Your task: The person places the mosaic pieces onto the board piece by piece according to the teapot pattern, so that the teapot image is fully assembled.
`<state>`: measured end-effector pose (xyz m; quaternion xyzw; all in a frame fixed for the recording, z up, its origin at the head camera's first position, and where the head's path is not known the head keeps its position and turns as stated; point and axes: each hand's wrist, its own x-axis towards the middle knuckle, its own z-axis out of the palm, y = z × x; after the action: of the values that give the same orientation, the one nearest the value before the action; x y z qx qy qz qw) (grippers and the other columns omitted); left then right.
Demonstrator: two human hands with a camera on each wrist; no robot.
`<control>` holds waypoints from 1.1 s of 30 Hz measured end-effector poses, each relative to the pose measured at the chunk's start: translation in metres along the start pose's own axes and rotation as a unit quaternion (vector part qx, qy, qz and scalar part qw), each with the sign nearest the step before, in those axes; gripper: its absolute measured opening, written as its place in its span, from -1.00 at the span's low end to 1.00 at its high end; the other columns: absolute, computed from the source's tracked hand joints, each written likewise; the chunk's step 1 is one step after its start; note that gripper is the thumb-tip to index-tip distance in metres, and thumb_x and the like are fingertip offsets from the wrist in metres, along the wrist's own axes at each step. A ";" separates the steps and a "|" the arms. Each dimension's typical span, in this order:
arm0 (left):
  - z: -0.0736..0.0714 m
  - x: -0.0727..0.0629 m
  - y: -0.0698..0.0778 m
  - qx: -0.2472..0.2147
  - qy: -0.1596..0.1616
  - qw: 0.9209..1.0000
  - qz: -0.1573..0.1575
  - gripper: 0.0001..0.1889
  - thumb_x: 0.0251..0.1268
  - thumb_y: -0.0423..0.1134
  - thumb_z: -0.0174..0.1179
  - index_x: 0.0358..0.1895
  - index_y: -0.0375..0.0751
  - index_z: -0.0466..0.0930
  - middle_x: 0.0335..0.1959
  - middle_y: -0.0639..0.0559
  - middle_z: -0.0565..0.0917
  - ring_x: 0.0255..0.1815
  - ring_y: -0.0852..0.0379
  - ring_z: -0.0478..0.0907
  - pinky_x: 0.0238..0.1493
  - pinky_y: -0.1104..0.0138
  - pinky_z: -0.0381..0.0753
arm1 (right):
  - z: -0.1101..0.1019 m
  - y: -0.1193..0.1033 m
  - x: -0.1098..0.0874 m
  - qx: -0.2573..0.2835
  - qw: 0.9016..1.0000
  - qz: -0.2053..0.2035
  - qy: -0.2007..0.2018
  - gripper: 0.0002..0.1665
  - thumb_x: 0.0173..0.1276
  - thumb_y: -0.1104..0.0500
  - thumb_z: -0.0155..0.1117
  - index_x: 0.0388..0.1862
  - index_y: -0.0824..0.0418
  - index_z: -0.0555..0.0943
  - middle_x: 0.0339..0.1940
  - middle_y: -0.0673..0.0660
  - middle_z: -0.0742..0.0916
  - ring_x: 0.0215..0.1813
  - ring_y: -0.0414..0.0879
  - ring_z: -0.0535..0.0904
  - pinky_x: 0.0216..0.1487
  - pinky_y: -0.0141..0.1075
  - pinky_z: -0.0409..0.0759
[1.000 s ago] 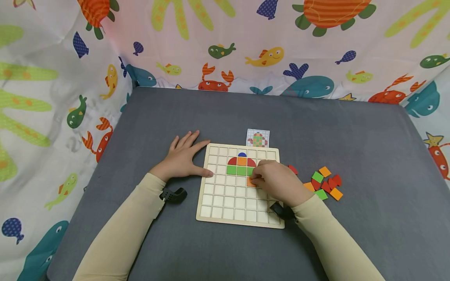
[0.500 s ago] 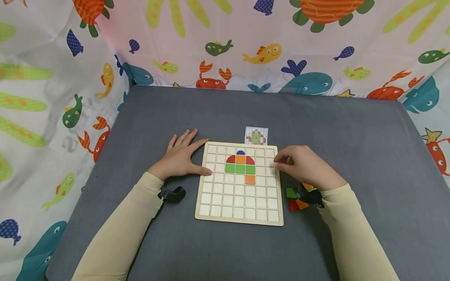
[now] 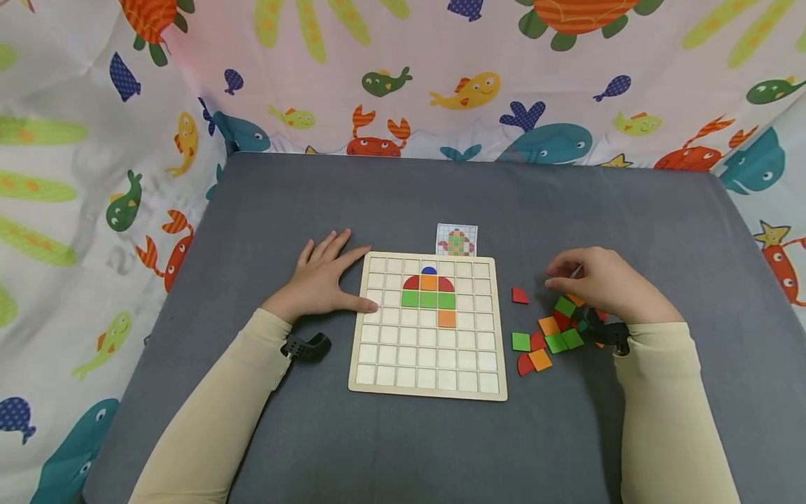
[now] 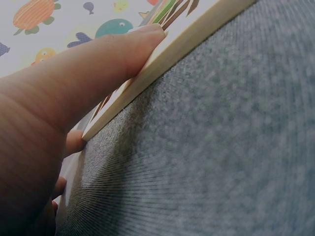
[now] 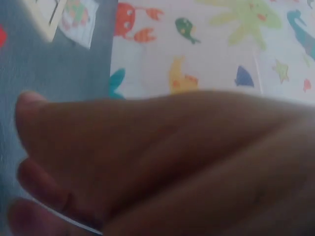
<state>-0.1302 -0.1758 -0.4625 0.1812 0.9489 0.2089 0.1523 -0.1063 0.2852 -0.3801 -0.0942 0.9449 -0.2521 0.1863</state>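
In the head view a pale wooden grid board [image 3: 403, 358] lies on the table. My left hand [image 3: 317, 280] rests at its left side with spread fingers, the thumb [image 4: 140, 46] pressing on the rim. Set in the grid are a blue rounded piece [image 3: 429, 270], an orange square [image 3: 429, 283], two red quarter-rounds [image 3: 446, 284] beside it, a row of green squares [image 3: 428, 299] and a lower orange square [image 3: 447, 319]. My right hand [image 3: 613, 283] hovers over the loose tiles, fingers loosely bent, with nothing visible between them. It covers part of the pile.
Loose green squares [image 3: 556, 343], orange squares [image 3: 540, 360] and red pieces [image 3: 525, 365] lie right of the board. A lone red quarter-round [image 3: 520, 295] sits nearer its edge. A printed pattern card [image 3: 457, 239] touches the board's far side. A sea-animal curtain [image 3: 403, 42] surrounds the grey table [image 3: 283, 448].
My right hand has left the lower orange square in the grid and moved right, past the board's edge to over the loose tiles. The left hand stays at the board.
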 end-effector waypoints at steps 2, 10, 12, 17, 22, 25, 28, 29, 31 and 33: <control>0.000 -0.001 -0.001 0.000 0.001 1.000 -0.002 0.26 -0.11 0.61 0.41 0.71 0.27 0.09 0.78 -0.02 -0.23 0.77 -0.10 -0.40 0.63 -0.21 -0.50 | -0.002 0.004 0.000 0.006 1.000 0.011 -0.012 -0.68 0.49 0.05 0.42 0.04 0.25 0.75 -0.16 0.17 0.76 -0.33 -0.01 0.62 -0.34 -0.17 0.64; -0.001 -0.004 -0.002 0.000 0.004 1.000 -0.002 0.25 -0.10 0.61 0.42 0.71 0.26 0.12 0.78 -0.02 -0.21 0.77 -0.09 -0.39 0.63 -0.21 -0.49 | 0.005 0.023 -0.005 -0.010 0.999 0.009 -0.030 -0.66 0.43 0.07 0.48 0.01 0.30 0.76 -0.29 0.03 0.78 -0.26 -0.07 0.60 -0.29 -0.23 0.60; -0.001 -0.004 -0.002 0.002 0.007 1.000 -0.002 0.25 -0.11 0.61 0.42 0.71 0.27 0.12 0.78 -0.02 -0.20 0.77 -0.08 -0.39 0.63 -0.21 -0.49 | 0.006 0.026 -0.007 -0.015 0.999 0.006 -0.032 -0.67 0.41 0.09 0.50 0.00 0.30 0.76 -0.30 0.01 0.77 -0.25 -0.07 0.60 -0.29 -0.23 0.59; -0.001 -0.003 -0.002 0.002 0.006 1.000 -0.004 0.26 -0.12 0.62 0.41 0.71 0.27 0.12 0.78 -0.02 -0.21 0.77 -0.08 -0.40 0.63 -0.21 -0.49 | 0.011 0.029 -0.009 -0.018 0.999 0.005 -0.043 -0.66 0.34 0.13 0.54 0.00 0.30 0.75 -0.33 0.02 0.74 -0.25 -0.06 0.57 -0.33 -0.23 0.57; -0.001 -0.002 -0.002 0.001 0.001 1.000 -0.003 0.26 -0.12 0.65 0.38 0.71 0.27 0.11 0.78 -0.02 -0.22 0.77 -0.09 -0.41 0.63 -0.21 -0.50 | 0.014 0.030 -0.008 -0.018 0.999 0.012 -0.046 -0.64 0.31 0.17 0.55 -0.01 0.33 0.72 -0.36 0.04 0.70 -0.27 -0.04 0.55 -0.34 -0.21 0.56; 0.000 -0.001 -0.002 0.002 0.001 1.000 -0.002 0.26 -0.12 0.65 0.37 0.71 0.28 0.10 0.78 -0.01 -0.22 0.77 -0.08 -0.41 0.63 -0.20 -0.50 | 0.015 0.030 -0.007 -0.020 0.999 0.015 -0.045 -0.67 0.32 0.18 0.55 -0.04 0.33 0.71 -0.37 0.04 0.69 -0.27 -0.04 0.56 -0.32 -0.20 0.56; 0.000 0.000 -0.002 0.004 0.000 1.000 -0.003 0.26 -0.11 0.65 0.37 0.71 0.29 0.10 0.78 0.00 -0.23 0.77 -0.07 -0.41 0.63 -0.20 -0.50 | 0.015 0.029 -0.006 -0.024 0.999 0.011 -0.043 -0.72 0.31 0.19 0.55 -0.11 0.31 0.70 -0.39 0.03 0.69 -0.30 -0.05 0.55 -0.34 -0.21 0.54; 0.001 0.000 -0.002 0.004 -0.001 1.000 -0.003 0.25 -0.11 0.64 0.37 0.71 0.29 0.09 0.78 0.00 -0.23 0.77 -0.07 -0.41 0.64 -0.19 -0.50 | 0.015 0.028 -0.005 -0.025 0.999 0.009 -0.042 -0.74 0.30 0.19 0.56 -0.14 0.30 0.69 -0.40 0.03 0.69 -0.31 -0.06 0.55 -0.35 -0.22 0.54; 0.000 0.000 -0.001 0.004 -0.001 1.000 -0.003 0.25 -0.10 0.63 0.38 0.71 0.28 0.09 0.78 0.00 -0.23 0.77 -0.07 -0.41 0.63 -0.19 -0.50 | 0.015 0.025 -0.004 -0.025 0.999 0.003 -0.041 -0.77 0.30 0.20 0.55 -0.18 0.28 0.69 -0.40 0.02 0.68 -0.32 -0.07 0.55 -0.35 -0.23 0.53; 0.000 0.000 -0.001 0.004 0.000 1.000 -0.004 0.25 -0.10 0.63 0.39 0.71 0.28 0.09 0.78 0.00 -0.23 0.77 -0.07 -0.41 0.64 -0.19 -0.51 | 0.014 0.022 -0.002 -0.024 0.999 -0.005 -0.039 -0.78 0.31 0.21 0.54 -0.19 0.27 0.67 -0.41 0.03 0.68 -0.34 -0.08 0.54 -0.36 -0.22 0.52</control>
<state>-0.1310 -0.1770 -0.4630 0.1783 0.9504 0.2043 0.1524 -0.1007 0.2982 -0.4016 -0.1132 0.9423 -0.2260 0.2196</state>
